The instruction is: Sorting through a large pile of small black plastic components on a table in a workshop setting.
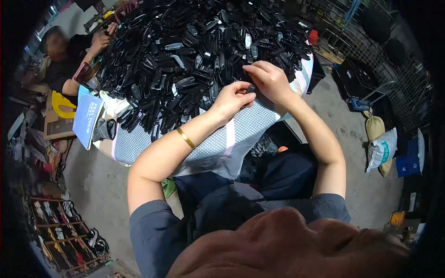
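Note:
A large heap of small, elongated black plastic pieces (185, 60), some with a shiny face, covers the table in front of me. My left hand (230, 101), with a gold bangle on its wrist, is closed at the heap's near edge. Its thumb and fingers pinch a small black piece (251, 88), partly hidden by the fingertips. My right hand (271, 82) is just beyond it to the right, fingers curled and pressed together over the heap. What those fingertips hold, if anything, is hidden.
A patterned cloth (250, 123) covers the table. At the left stand a blue box (88, 120) and a yellow-handled thing (62, 104); a co-worker (60, 60) sits beyond, hands at the heap. Sacks (383, 150) and metal racks (394, 78) stand at the right. An open container of pieces (265, 147) lies below the table edge.

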A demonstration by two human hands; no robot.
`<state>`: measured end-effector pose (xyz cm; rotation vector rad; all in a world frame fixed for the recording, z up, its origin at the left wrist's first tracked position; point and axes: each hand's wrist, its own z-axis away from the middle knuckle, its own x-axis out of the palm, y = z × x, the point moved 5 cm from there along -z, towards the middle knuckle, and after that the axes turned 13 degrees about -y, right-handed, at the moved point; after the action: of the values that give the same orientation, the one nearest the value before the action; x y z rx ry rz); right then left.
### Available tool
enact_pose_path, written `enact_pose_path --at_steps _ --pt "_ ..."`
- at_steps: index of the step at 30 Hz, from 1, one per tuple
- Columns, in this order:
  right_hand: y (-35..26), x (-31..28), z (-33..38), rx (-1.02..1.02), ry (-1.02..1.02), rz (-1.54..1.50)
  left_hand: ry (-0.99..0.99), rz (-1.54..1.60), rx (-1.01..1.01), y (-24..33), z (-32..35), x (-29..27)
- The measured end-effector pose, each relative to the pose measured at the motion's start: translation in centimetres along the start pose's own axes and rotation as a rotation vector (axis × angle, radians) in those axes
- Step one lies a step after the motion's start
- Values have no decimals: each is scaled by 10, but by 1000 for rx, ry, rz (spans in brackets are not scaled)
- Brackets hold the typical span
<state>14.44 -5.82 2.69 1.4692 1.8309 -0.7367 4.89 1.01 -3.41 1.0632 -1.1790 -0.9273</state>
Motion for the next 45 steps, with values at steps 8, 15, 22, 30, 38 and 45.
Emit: enact_pose_path --at_steps 8,15,22,30,38,45 --pt "-7 -31 26 315 -323 -176 11 -138 69 8 5 0" --pt "-11 -16 43 315 -639 -374 40 72 72 6 5 2" --pt "-10 -26 41 258 -478 -175 -6 97 49 6 4 1" --pt "-6 -21 41 483 -259 -818 50 65 97 9 6 2" --pt "-5 5 52 737 -312 -1224 88 -12 184 17 9 -2" --pt "-18 -9 40 349 126 -576 58 71 284 21 10 12"
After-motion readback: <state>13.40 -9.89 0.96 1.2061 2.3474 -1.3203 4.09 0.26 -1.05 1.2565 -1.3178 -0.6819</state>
